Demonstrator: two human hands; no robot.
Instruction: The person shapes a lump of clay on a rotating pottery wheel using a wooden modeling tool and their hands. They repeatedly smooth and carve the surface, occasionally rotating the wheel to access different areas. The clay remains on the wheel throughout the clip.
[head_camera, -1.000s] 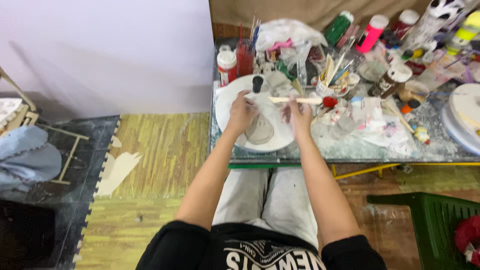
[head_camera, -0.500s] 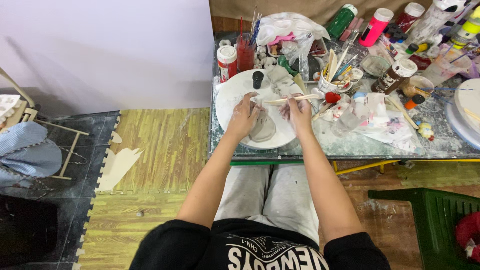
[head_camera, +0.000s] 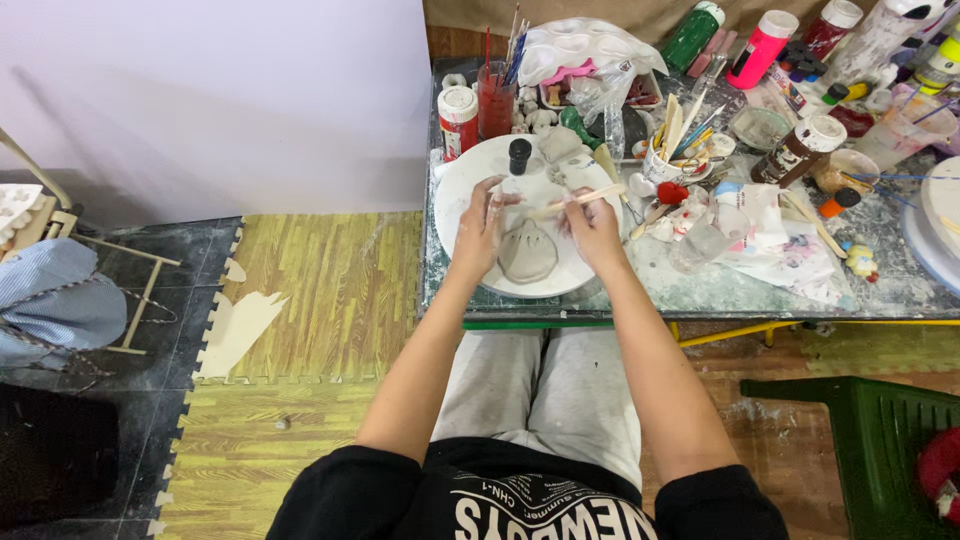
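A grey clay piece (head_camera: 527, 252) lies on a round white board (head_camera: 470, 180) on the table. My left hand (head_camera: 481, 222) rests on the board at the clay's left edge, fingers spread and touching it. My right hand (head_camera: 592, 226) sits at the clay's right side and grips a thin wooden modelling stick (head_camera: 582, 199) that points left across the top of the clay. A small black-capped bottle (head_camera: 519, 156) stands at the board's far side, with grey clay lumps (head_camera: 565, 150) beside it.
The paint-stained table (head_camera: 760, 290) holds paint bottles (head_camera: 760, 48), a red jar of brushes (head_camera: 495, 95), a cup of wooden tools (head_camera: 668, 155), crumpled cloths and a white palette (head_camera: 585, 45). A green crate (head_camera: 880, 450) stands on the floor at right; foam floor mats (head_camera: 320, 290) lie at left.
Both hands stay at the clay piece. The wooden stick in my right hand has tilted slightly, and the view has shifted a little.
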